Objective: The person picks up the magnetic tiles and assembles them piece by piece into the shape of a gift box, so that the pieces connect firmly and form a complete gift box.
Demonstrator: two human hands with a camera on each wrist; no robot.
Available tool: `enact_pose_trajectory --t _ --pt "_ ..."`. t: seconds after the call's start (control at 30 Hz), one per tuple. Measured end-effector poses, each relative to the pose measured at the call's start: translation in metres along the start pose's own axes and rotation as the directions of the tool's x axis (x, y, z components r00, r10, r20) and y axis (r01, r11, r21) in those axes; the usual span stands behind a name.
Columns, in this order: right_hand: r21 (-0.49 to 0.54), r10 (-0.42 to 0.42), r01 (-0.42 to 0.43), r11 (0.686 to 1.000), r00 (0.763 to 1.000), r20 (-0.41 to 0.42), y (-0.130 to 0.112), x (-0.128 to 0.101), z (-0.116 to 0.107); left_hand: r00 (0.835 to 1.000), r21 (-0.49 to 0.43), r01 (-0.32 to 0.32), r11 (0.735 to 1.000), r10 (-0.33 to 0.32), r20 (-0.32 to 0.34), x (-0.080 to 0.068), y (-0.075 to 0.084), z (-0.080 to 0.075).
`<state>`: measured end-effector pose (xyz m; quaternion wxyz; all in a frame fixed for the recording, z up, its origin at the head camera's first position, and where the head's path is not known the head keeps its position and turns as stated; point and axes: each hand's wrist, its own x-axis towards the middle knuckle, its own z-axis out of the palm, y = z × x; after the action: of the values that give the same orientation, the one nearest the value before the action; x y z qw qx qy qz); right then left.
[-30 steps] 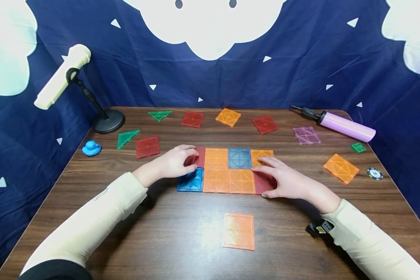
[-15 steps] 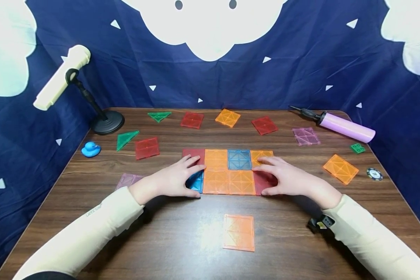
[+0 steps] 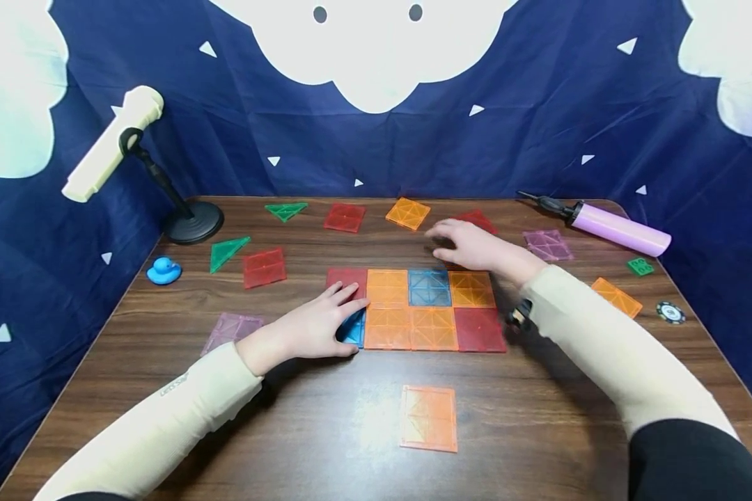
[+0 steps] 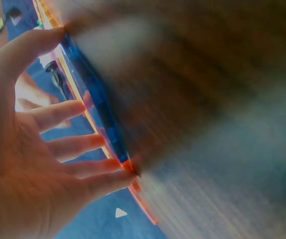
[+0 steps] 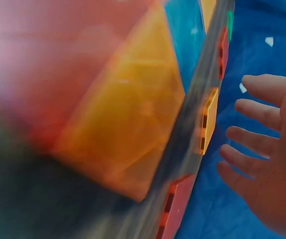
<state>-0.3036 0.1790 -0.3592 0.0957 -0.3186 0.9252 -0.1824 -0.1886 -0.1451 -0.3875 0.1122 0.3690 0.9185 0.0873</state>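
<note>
1. Resting on the left end of the tile block [image 3: 434, 329], the left hand [image 3: 313, 327] touches a blue square tile [image 3: 354, 329], thumb at its near side and fingers reaching toward the crimson square tile [image 3: 351, 276] behind; its grip is loose, the fingers apart and fairly straight
2. The right hand [image 3: 468, 245] is above the rear of the counter [image 3: 326, 417], beyond the block and partly hiding a red rear tile [image 3: 478, 220]; its grip is apart, the fingers spread in the right wrist view
3. The tile block lies flat mid-counter as two touching rows of four: crimson, orange, lighter blue, orange at the back; blue, orange, orange, crimson in front
4. A loose orange tile [image 3: 429, 419] lies nearer the person, apart from the block
5. Left of the block lie a purple tile [image 3: 230, 330], a red side tile [image 3: 264, 267] and a green triangular tile [image 3: 228, 253]
6. Along the back edge are a second green triangle [image 3: 285, 211], another red square [image 3: 345, 218] and an orange rear tile [image 3: 408, 213]
7. To the right are a lilac hand pump [image 3: 620, 228], a green toy brick [image 3: 640, 266] and a poker chip [image 3: 671, 312]
8. At the left sit a blue toy duck [image 3: 163, 271] and a black stand [image 3: 193, 221] holding a cream tube [image 3: 109, 146]
</note>
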Motion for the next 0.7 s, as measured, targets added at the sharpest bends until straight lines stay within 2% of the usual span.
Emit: enact_pose_trajectory --t 0.2,0.37,0.5,0.7 --pt "-0.015 0.065 -0.065 0.998 0.998 -0.016 0.004 0.053 0.002 1.000 -0.001 0.002 1.000 -0.002 -0.003 0.001 -0.001 0.002" --pt "-0.058 0.102 -0.100 0.993 0.995 0.018 0.000 0.080 0.010 1.000 -0.005 0.017 1.000 -0.017 -0.008 -0.002 -0.001 0.001" --pt "-0.089 0.102 -0.096 0.991 0.993 0.060 0.002 0.087 0.017 1.000 -0.004 0.011 1.000 -0.011 -0.003 -0.003 -0.001 0.002" --pt "-0.080 0.048 -0.047 0.996 0.999 0.014 0.012 0.074 0.017 1.000 -0.006 0.009 1.000 -0.009 -0.014 -0.002 0.000 0.002"
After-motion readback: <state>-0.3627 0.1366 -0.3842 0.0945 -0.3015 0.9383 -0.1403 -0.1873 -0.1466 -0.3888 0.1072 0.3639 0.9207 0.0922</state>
